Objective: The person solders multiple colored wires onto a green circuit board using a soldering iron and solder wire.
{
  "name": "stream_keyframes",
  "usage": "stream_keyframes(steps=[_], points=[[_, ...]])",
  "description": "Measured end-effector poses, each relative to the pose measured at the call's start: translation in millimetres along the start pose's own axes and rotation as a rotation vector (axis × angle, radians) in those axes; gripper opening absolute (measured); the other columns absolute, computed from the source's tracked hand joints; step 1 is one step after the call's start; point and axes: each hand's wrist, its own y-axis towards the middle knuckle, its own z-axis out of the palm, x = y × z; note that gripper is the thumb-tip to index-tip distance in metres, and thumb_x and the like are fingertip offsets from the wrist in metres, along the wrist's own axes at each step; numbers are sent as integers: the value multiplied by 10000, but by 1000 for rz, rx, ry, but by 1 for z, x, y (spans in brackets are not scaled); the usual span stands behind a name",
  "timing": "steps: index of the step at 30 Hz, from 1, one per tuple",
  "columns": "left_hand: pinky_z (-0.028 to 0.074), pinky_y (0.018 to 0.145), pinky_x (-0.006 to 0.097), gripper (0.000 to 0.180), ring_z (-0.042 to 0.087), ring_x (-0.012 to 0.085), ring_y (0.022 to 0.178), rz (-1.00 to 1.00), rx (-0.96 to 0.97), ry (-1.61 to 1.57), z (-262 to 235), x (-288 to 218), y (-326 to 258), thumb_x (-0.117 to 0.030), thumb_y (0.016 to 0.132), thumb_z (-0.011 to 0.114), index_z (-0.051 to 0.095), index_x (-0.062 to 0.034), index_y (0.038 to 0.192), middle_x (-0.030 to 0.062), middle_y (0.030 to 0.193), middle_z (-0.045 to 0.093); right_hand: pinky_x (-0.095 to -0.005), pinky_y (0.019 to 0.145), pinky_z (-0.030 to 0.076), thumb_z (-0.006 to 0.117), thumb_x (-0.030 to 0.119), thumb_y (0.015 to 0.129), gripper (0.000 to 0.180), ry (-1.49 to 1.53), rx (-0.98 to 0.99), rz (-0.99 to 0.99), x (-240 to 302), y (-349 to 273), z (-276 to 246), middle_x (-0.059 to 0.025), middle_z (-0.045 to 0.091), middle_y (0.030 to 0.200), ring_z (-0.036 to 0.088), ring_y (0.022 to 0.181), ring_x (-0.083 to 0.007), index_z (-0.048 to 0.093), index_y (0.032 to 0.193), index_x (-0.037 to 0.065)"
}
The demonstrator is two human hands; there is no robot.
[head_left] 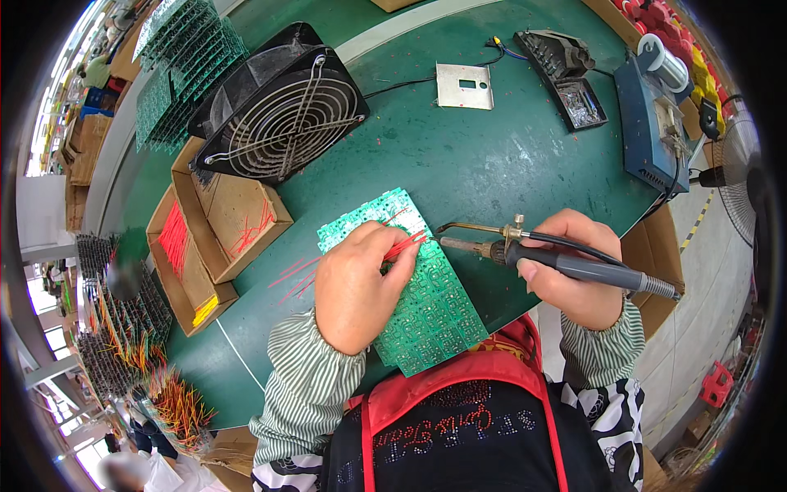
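A green circuit board panel (438, 307) lies at a slant on the table in front of me. Over its upper left part, my left hand (357, 283) pinches several thin red wires (303, 271), their tips at the board's surface and their loose ends trailing left. My right hand (578, 271) is wrapped round the grey handle of a soldering iron (566, 262). A brass tube with a curved tip is clamped along the iron. The iron's tip reaches the board's right edge, close to the wire ends; whether it touches cannot be told.
A black fan (287, 115) stands at the upper left, beside stacked green boards (184, 74). Cardboard trays (217, 275) hold red and yellow wires. A metal plate (465, 87), a black tray (578, 102) and a blue soldering unit (648, 123) with a solder spool (664, 64) stand farther back.
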Motion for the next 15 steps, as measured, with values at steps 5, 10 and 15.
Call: stream_keyframes(steps=[5, 10, 15], points=[[397, 510, 320, 125, 509, 217, 553, 13, -12, -34, 2, 2, 6, -90, 761, 706, 624, 3, 777, 95, 659, 532, -221, 554, 461, 716, 113, 700, 189, 33, -28, 21, 3, 2, -5, -42, 636, 674, 593, 607, -72, 618, 818, 3], [462, 564, 318, 89, 593, 239, 630, 11, -35, 5, -16, 12, -3, -85, 761, 697, 644, -18, 787, 108, 711, 591, -219, 543, 447, 715, 100, 714, 187, 48, -21, 11, 8, 8, 9, -23, 619, 667, 574, 587, -75, 613, 834, 0], [475, 625, 406, 117, 601, 318, 727, 38, -73, 144, -45, 21, -9, -164, 795, 645, 622, -52, 819, 117, 782, 605, -228, 488, 439, 675, 157, 763, 222, 76, -123, 51, -1, -12, -2, -58, 582, 672, 544, 531, -103, 548, 849, -4]])
